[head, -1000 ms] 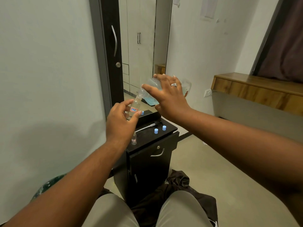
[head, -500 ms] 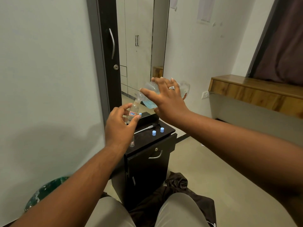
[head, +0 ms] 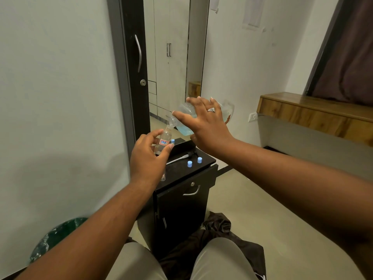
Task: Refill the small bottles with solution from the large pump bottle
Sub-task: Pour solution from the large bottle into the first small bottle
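Observation:
My right hand (head: pixel 205 126) grips the large clear bottle (head: pixel 184 128), tipped on its side with blue solution pooled in its lower part. Its open neck (head: pixel 173 121) meets the mouth of a small clear bottle (head: pixel 163 140) with a red and blue label, which my left hand (head: pixel 148 158) pinches between thumb and fingers, tilted. The removed pump head with its white tube (head: pixel 181 157) lies on the black cabinet top (head: pixel 181 168). Two blue caps (head: pixel 189 163) (head: pixel 199 160) stand there, a third (head: pixel 172 141) farther back. Another small bottle (head: pixel 163 175) peeks out under my left wrist.
The black cabinet (head: pixel 181 203) with a drawer handle stands between my knees, against the white wall. A dark door (head: pixel 135 63) and mirror rise behind it. A wooden shelf (head: pixel 314 112) runs along the right wall. A green bin (head: pixel 58 237) sits lower left; dark cloth (head: pixel 218 235) lies on the floor.
Both hands and the two bottles sit slightly lower in view as the camera shifted. The large bottle stays tipped at the small bottle's mouth.

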